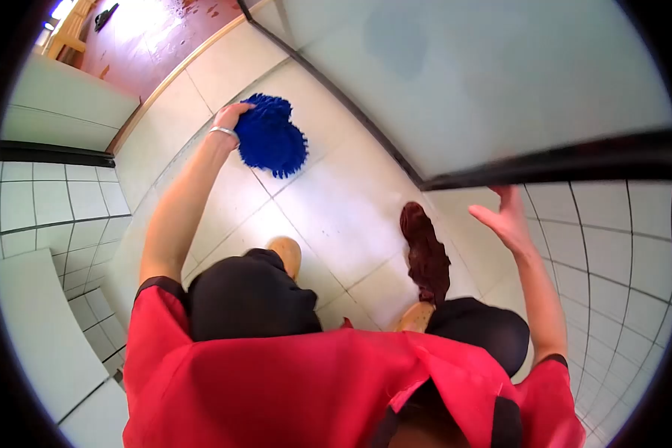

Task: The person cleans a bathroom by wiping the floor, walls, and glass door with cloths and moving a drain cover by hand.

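Observation:
My left hand (233, 118) grips the edge of a blue shaggy cleaning cloth (272, 138), which lies against the pale floor tiles. A bracelet circles that wrist. On the other side, my right hand (509, 220) is at the dark lower frame of a frosted glass door (500, 82). Its thumb stretches out apart, while the other fingers are partly hidden by the frame. A crumpled dark brown cloth (424, 254) lies on the floor near my right foot, away from both hands.
White wall tiles (605, 254) stand close on the right, with more tiled wall (52, 194) on the left. A raised sill (175, 73) separates the tiles from a reddish wet-looking floor (153, 37). My tan shoes (286, 256) are below me.

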Demonstrator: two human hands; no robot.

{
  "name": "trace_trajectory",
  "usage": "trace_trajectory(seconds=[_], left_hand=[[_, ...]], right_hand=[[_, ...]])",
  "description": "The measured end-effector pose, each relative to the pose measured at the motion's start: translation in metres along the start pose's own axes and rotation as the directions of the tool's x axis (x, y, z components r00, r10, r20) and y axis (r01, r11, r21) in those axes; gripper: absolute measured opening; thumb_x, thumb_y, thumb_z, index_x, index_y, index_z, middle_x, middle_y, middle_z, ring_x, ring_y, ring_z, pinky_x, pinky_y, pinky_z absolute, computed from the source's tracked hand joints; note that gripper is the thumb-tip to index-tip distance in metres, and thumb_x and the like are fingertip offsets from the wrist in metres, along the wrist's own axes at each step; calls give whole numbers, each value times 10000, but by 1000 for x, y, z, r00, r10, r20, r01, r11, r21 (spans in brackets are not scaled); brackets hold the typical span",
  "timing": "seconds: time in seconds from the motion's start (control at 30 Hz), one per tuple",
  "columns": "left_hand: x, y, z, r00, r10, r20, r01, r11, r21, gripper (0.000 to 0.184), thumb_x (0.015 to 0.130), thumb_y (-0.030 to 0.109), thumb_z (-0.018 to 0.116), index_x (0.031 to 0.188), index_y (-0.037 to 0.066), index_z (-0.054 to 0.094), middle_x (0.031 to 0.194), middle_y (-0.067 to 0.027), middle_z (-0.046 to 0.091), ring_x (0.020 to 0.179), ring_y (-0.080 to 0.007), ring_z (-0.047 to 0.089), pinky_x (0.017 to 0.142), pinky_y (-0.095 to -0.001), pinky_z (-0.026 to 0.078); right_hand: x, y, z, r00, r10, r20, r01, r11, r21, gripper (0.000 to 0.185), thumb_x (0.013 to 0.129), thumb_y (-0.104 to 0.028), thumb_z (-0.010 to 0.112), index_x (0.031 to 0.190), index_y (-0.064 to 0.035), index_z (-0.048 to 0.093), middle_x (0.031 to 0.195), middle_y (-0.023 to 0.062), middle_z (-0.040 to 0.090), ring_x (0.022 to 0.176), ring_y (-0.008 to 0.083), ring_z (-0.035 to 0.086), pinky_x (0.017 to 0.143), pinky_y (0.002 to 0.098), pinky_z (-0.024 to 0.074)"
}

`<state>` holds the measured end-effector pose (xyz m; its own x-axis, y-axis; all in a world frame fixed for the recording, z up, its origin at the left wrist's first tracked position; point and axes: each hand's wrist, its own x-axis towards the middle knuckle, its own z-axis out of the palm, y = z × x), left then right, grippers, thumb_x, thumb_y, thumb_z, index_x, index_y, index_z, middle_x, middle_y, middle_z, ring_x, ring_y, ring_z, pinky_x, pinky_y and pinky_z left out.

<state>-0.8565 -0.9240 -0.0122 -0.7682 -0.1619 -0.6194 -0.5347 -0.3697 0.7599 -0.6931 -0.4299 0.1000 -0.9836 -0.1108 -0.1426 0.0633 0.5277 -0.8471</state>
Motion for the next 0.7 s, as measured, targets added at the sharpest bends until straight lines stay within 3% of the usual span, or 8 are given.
trace_trajectory(seconds=[0.07,0.13,0.17,0.23,0.33,0.37,0.53,0.7], left_hand=[[45,11,3,998,-50,28,52,995,-85,274,702,-9,619,961,-3,530,822,-113,590,718,-214,596,645,-352,520],[91,30,14,906,322,-274,-352,933,-69,281,675,-16,642,936,9,537,788,-93,586,707,-197,582,632,-327,504],[114,44,16,878,363,-314,-422,894,-148,307,640,-24,662,918,26,542,802,-73,578,688,-178,564,616,-302,485],[182,73,0,817,475,-326,-538,831,-139,325,622,-17,667,916,46,541,804,-59,574,690,-163,553,627,-291,478],[248,115,0,617,614,-493,-638,757,144,287,647,28,656,908,66,542,816,-63,585,741,-153,559,678,-276,470],[246,129,6,606,675,-421,-618,732,285,296,667,65,651,941,68,538,874,-94,603,792,-177,579,723,-287,465],[334,115,24,472,876,-97,-560,383,735,291,715,172,621,980,92,532,922,-158,613,899,-320,583,790,-382,453],[280,78,32,451,874,179,-597,146,788,236,715,116,549,949,141,543,809,-136,594,822,-325,561,714,-421,449]], right_hand=[[9,-30,1,998,-27,-55,36,985,171,811,685,-161,724,1330,-14,256,1332,103,326,1219,202,313,1006,323,239],[14,-43,-4,957,287,-51,-265,929,260,777,692,-187,729,1310,17,304,1334,103,326,1253,202,270,1032,333,209],[11,-37,-8,928,367,-61,-343,908,241,810,699,-137,678,1362,-87,216,1318,97,366,1245,237,308,1042,356,198],[5,-36,-9,926,371,-69,-340,900,273,736,701,-131,673,1330,-70,295,1275,99,415,1201,233,354,1027,358,234],[-1,-49,-7,842,518,-151,-416,801,431,605,620,3,737,1166,17,476,1210,115,466,1134,228,420,983,368,317],[-8,-50,-9,734,623,-271,-520,772,365,609,597,-6,760,1138,42,485,1133,126,503,1078,224,457,944,366,363],[-16,-66,-13,671,684,-287,-587,726,359,556,579,6,752,1086,-2,523,1099,83,519,1037,191,465,936,333,351],[-24,-59,-16,640,702,-313,-637,712,295,535,573,0,758,1063,-10,543,1047,78,550,1005,188,488,923,327,363]])
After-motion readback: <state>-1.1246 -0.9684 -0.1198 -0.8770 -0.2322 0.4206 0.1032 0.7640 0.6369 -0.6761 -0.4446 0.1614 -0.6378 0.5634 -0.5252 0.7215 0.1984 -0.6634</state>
